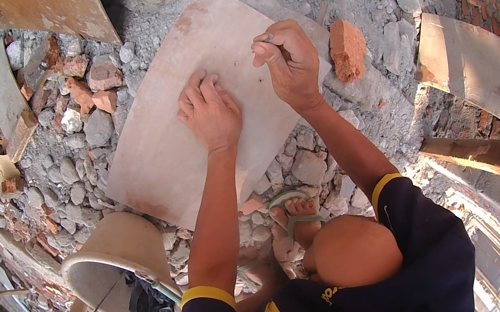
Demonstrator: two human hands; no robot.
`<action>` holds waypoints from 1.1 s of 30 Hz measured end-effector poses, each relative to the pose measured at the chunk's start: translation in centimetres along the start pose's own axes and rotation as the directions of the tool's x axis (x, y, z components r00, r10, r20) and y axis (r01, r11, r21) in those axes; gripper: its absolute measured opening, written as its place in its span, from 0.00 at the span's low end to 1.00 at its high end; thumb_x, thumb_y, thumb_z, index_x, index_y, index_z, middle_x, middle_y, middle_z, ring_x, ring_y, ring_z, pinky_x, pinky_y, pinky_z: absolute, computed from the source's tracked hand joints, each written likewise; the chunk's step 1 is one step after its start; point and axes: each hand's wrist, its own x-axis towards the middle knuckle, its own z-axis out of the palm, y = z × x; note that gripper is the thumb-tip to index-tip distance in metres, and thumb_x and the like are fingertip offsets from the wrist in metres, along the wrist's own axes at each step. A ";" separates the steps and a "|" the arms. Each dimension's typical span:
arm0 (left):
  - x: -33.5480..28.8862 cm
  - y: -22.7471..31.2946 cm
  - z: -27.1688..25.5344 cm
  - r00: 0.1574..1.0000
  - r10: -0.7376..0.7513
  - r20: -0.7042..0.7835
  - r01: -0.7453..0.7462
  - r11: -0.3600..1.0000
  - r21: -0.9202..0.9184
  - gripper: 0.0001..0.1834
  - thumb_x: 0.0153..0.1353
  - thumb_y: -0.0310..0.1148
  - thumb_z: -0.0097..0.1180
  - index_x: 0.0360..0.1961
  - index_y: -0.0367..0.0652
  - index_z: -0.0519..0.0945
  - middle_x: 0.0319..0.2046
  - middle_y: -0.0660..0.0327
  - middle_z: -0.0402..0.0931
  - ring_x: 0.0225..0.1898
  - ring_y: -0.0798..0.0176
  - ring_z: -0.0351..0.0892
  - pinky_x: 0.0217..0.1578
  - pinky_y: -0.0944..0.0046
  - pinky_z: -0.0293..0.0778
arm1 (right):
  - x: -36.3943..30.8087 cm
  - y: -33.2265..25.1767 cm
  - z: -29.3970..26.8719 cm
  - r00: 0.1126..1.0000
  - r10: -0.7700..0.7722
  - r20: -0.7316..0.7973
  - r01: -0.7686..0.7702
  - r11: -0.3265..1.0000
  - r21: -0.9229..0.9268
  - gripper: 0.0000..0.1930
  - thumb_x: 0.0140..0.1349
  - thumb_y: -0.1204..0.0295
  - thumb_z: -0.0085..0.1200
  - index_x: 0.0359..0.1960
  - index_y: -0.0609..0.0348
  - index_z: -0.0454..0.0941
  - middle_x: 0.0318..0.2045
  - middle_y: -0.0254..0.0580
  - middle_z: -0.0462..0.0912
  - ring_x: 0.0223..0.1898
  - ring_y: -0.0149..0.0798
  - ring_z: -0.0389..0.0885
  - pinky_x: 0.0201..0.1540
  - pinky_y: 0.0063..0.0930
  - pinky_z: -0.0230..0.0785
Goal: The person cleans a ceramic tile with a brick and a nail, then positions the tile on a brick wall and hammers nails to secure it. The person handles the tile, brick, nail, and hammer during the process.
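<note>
Thin object [267, 38] in the right hand [293, 67] — mostly hidden, too small to identify

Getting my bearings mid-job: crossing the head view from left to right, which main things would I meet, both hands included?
Pale tipped bucket, left hand, right hand, broken reddish brick, pale panel near the right edge.

Bright daylight; sunlit patches right; edges bent.
</note>
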 end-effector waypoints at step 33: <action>7.4 -9.0 -8.2 0.911 -0.351 0.216 0.340 0.936 0.087 0.32 0.52 0.51 0.66 0.54 0.41 0.79 0.49 0.51 0.80 0.52 0.50 0.79 0.53 0.49 0.70 | -3.9 -1.6 -3.1 0.983 0.168 0.074 -0.136 0.935 -0.327 0.04 0.58 0.80 0.59 0.34 0.64 0.79 0.28 0.44 0.82 0.28 0.34 0.80 0.34 0.26 0.72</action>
